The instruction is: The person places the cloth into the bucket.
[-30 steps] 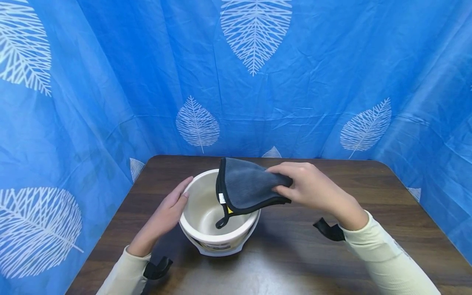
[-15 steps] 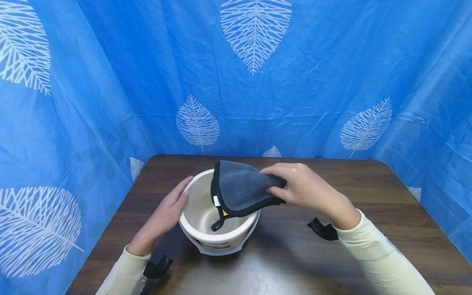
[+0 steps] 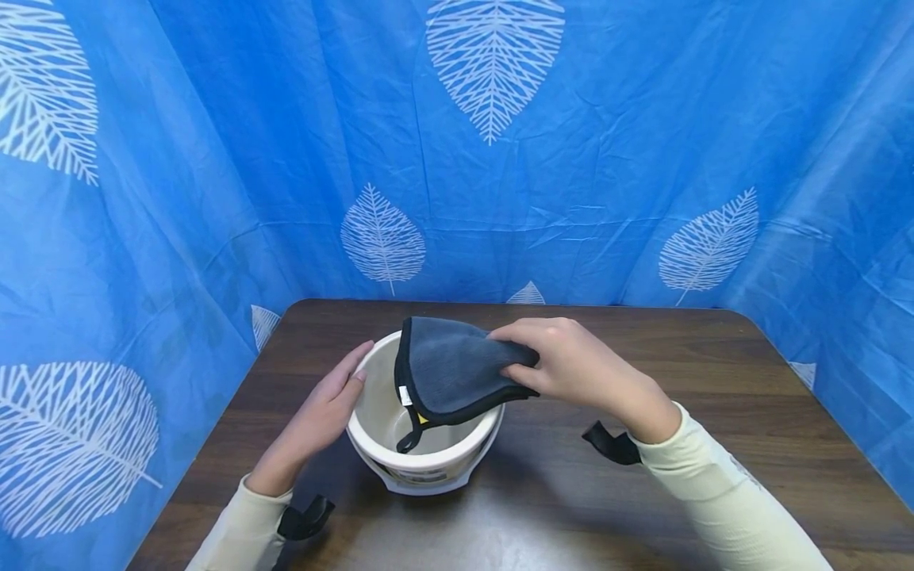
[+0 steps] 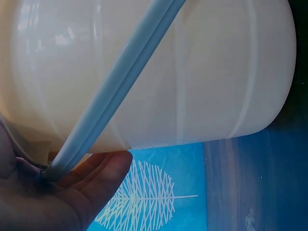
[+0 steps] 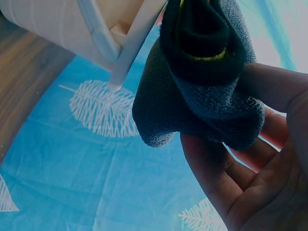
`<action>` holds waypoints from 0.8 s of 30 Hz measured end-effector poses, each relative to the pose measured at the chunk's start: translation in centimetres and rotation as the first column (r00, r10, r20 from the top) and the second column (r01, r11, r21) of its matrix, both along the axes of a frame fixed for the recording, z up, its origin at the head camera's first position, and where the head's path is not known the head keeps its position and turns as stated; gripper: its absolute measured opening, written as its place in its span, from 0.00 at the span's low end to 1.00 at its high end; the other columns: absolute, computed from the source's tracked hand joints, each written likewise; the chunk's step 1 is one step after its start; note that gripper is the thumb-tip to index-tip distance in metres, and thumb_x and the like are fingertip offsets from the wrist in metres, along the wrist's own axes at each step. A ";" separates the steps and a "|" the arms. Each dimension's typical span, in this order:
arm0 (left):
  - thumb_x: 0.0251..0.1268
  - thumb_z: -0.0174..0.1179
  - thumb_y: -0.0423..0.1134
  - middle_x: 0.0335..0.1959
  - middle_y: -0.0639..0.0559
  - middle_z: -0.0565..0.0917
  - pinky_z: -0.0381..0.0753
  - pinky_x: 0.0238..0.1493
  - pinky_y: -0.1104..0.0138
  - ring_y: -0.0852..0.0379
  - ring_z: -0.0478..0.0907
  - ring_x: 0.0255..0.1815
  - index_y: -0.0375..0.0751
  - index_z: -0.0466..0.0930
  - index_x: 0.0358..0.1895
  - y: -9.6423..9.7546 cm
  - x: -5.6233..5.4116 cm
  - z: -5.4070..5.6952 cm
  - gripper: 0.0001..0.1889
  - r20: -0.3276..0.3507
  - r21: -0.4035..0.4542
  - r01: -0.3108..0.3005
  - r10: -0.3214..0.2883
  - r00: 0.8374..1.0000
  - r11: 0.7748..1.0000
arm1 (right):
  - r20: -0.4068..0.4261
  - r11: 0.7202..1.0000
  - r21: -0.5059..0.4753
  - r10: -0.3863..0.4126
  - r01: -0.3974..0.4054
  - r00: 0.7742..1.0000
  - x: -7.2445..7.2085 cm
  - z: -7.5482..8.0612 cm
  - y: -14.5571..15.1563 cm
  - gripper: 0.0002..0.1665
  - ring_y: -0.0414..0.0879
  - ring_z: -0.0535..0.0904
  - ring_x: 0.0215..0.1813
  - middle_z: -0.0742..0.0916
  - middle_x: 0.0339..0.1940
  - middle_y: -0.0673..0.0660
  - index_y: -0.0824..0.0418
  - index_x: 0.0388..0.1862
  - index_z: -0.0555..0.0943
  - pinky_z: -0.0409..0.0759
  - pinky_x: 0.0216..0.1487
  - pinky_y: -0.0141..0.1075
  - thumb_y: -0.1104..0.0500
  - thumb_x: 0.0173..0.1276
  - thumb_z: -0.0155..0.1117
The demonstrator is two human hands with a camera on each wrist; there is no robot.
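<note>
A cream plastic bucket (image 3: pixel 371 454) stands upright on the table, its light handle (image 4: pixel 120 77) swung down along the outside. My left hand (image 3: pixel 330 408) grips the bucket's left rim, thumb at the lip and fingers along the outer wall. Over the bucket's mouth hangs a folded dark grey cloth (image 3: pixel 453 369) with black edging, a small white tag and a black hanging loop. My right hand (image 3: pixel 574 365) pinches the cloth's right end between thumb and fingers, just right of the rim. In the right wrist view the cloth (image 5: pixel 202 96) shows its folded layers. The cloth covers part of the bucket's inside.
A dark wood-grain table (image 3: pixel 678 373) carries the bucket left of its middle. Blue curtain (image 3: pixel 607 159) with white leaf prints surrounds the back and sides. Black straps (image 3: pixel 612 444) stick out from both wrists.
My right hand has moved left and slightly down, taking the cloth farther over the bucket's mouth. The left hand and the bucket have stayed in place.
</note>
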State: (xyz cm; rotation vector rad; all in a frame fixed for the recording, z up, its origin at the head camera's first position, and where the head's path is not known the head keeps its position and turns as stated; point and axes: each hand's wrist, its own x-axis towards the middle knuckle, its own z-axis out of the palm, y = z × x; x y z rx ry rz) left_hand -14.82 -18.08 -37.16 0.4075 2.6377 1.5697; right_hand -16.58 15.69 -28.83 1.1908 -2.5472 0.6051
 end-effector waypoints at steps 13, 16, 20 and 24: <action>0.84 0.38 0.36 0.77 0.32 0.61 0.70 0.65 0.43 0.32 0.68 0.70 0.33 0.52 0.80 -0.1 -0.2 -0.2 0.26 0.002 0.015 0.010 -0.010 1.000 1.000 | -0.003 0.999 0.048 -0.020 0.020 1.000 0.2 0.2 -1.6 0.22 0.46 0.86 0.49 0.89 0.50 0.53 0.59 0.56 0.85 0.84 0.52 0.45 0.60 0.61 0.77; 0.84 0.38 0.36 0.77 0.32 0.60 0.68 0.66 0.43 0.32 0.67 0.71 0.33 0.52 0.80 -0.1 -0.3 -0.2 0.27 0.016 0.009 0.005 -0.005 1.000 1.000 | 0.000 0.998 0.052 -0.017 0.017 1.000 0.1 0.1 -1.9 0.23 0.46 0.86 0.50 0.89 0.51 0.53 0.59 0.56 0.85 0.84 0.52 0.44 0.60 0.61 0.77; 0.84 0.38 0.36 0.78 0.32 0.59 0.67 0.66 0.43 0.32 0.66 0.72 0.33 0.51 0.80 -0.1 -0.3 0.0 0.27 0.022 0.005 0.005 -0.005 1.000 1.000 | 0.012 0.998 0.058 -0.018 0.017 1.000 0.2 0.2 -2.2 0.22 0.46 0.86 0.50 0.89 0.51 0.53 0.59 0.56 0.85 0.84 0.52 0.44 0.60 0.62 0.77; 0.84 0.38 0.36 0.78 0.32 0.59 0.66 0.67 0.43 0.32 0.65 0.73 0.32 0.51 0.80 -0.2 -0.4 0.1 0.27 0.013 0.000 0.009 -0.009 1.000 1.000 | 0.014 0.998 0.061 -0.023 0.022 1.000 0.2 0.2 -2.5 0.22 0.46 0.86 0.50 0.89 0.51 0.53 0.59 0.56 0.85 0.84 0.52 0.43 0.60 0.62 0.77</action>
